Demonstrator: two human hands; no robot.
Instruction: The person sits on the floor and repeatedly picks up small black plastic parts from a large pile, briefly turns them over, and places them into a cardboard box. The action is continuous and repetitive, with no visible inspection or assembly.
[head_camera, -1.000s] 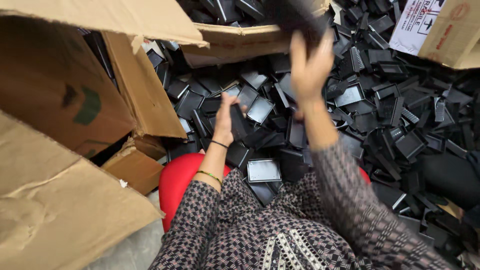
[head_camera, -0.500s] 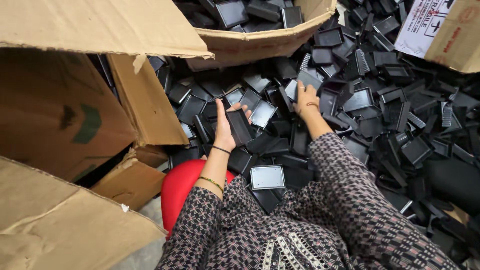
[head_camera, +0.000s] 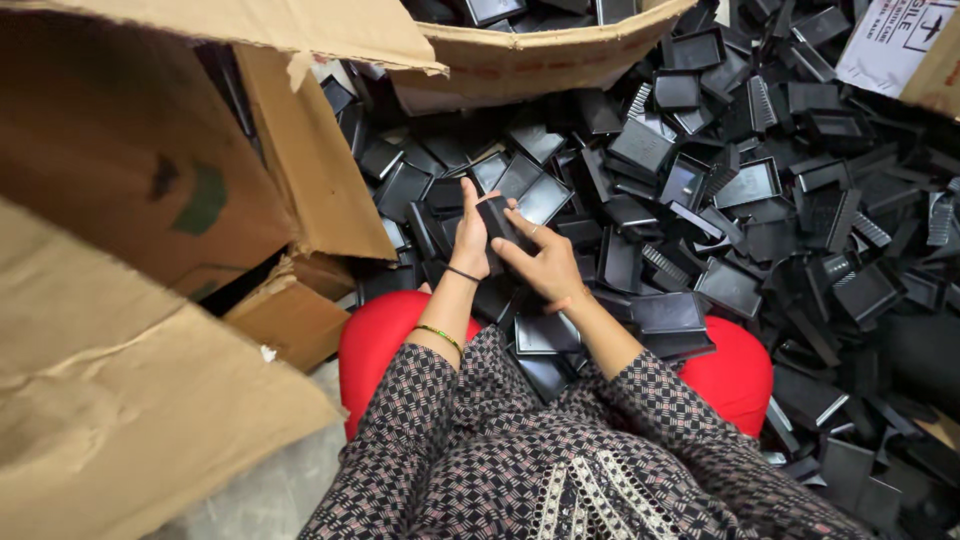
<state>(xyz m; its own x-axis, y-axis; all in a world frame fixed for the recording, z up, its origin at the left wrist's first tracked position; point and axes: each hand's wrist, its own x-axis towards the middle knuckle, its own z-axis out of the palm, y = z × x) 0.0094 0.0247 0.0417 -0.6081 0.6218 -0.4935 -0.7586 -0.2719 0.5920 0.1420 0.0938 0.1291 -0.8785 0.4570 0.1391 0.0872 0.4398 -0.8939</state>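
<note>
The right hand (head_camera: 545, 265) has come down from overhead to join the left hand (head_camera: 470, 240); both now grip one black plastic tray (head_camera: 497, 222) above the floor pile (head_camera: 800, 200)

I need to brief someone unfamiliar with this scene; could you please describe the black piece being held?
Above the red seat lies a heap of black trays. The small black piece is the only one raised and gripped between the left hand and right hand.
</note>
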